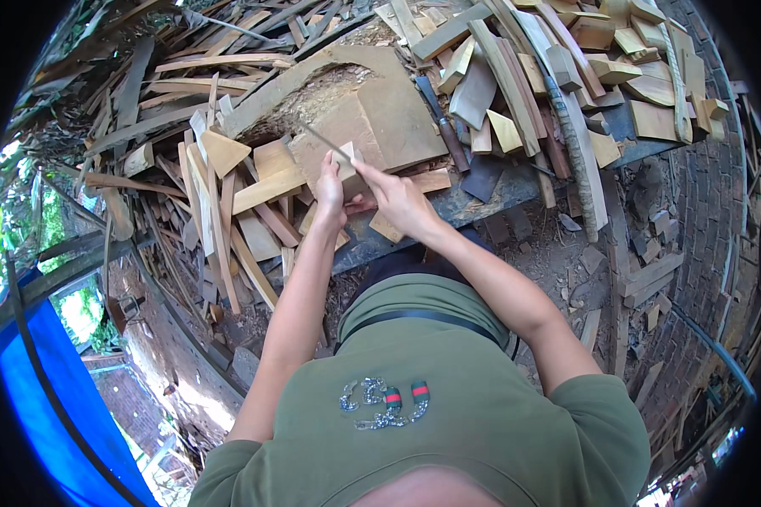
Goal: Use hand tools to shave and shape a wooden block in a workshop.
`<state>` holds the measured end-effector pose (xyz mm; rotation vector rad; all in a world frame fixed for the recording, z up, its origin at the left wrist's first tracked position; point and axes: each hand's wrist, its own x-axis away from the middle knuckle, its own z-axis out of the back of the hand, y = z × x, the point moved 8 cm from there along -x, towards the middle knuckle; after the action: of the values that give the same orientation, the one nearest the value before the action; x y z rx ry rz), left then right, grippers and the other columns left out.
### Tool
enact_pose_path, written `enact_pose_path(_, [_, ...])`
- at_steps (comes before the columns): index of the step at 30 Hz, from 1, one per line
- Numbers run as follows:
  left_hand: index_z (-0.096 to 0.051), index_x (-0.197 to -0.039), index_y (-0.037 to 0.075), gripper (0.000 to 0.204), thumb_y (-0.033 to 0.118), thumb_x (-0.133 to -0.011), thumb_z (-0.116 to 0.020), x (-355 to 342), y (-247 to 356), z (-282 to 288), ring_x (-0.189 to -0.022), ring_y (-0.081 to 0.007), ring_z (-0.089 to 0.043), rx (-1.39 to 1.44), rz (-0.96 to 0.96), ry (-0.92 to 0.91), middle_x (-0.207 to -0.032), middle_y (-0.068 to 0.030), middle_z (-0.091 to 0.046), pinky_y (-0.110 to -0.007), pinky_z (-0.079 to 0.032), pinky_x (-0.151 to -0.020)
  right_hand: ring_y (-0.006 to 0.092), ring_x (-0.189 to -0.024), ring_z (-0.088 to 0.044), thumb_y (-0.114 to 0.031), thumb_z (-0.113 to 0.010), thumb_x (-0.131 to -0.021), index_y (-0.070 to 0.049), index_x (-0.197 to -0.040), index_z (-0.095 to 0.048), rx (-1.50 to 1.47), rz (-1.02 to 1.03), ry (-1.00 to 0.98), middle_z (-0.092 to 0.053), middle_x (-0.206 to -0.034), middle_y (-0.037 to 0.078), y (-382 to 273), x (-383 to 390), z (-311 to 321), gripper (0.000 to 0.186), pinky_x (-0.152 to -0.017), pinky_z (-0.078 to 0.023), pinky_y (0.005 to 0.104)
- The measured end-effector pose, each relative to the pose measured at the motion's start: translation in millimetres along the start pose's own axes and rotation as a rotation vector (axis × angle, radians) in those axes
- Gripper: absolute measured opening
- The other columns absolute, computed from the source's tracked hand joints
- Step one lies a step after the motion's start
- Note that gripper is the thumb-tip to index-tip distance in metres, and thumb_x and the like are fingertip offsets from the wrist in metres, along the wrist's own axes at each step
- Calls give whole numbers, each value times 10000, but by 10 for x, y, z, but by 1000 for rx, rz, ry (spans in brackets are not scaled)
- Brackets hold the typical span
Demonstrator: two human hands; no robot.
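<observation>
Hands meet over the big flat wooden slab (393, 114) on the workbench (473, 207), both bare forearms reaching up from the lower edge and bent inward at the elbows. Left hand (330, 190) has its fingers wrapped around 1 small pale wooden block (347, 169), held upright just above the slab's near edge, while right hand (397, 198) is closed on 1 thin metal blade (325, 142), whose tip slants up and left over the slab. Loose offcuts lie heaped all around, and 1 dark-handled chisel (442, 127) lies to the slab's right.
</observation>
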<state>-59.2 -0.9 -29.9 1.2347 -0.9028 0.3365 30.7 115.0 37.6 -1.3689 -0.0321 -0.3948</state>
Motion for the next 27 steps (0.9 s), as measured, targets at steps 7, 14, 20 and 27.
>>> enact_pose_path(7, [-228,-1521,295,507,359,-1018,-235,43,-6,-41,-515,-150,-522,-45,57,18,-886,-99,-606,-399,-602,-499,426,-918,-658,-156,-445,-983,-221,-1408,-506,30,52,61,-687,-1007,215,167,-16,16,435,-791,-524,508])
enact_pose_path(14, [-231,-1518,313,506,319,-1013,-238,-20,-56,15,-486,-149,-509,16,74,-21,-895,-98,-612,-400,-607,-510,438,-1052,-615,-148,-440,-1005,-186,-1434,-474,74,-61,-55,-628,-1166,265,124,62,-21,432,-864,-512,472])
enact_pose_path(20, [-240,-1516,313,497,323,-1019,-238,11,-19,-30,-509,-150,-515,-14,85,-21,-972,-99,-601,-399,-610,-518,441,-953,-642,-161,-425,-982,-204,-1421,-490,125,-24,25,-653,-1058,270,402,-295,-26,446,-818,-517,510])
enact_pose_path(27, [-321,-1485,219,452,303,-1042,-300,66,-19,-4,-593,-178,-542,270,54,-72,-1083,-130,-585,-500,-614,-744,343,-1281,-519,-177,-405,-997,-158,-1414,-502,-108,89,132,-528,-1404,167,808,-460,29,429,-1060,-417,394])
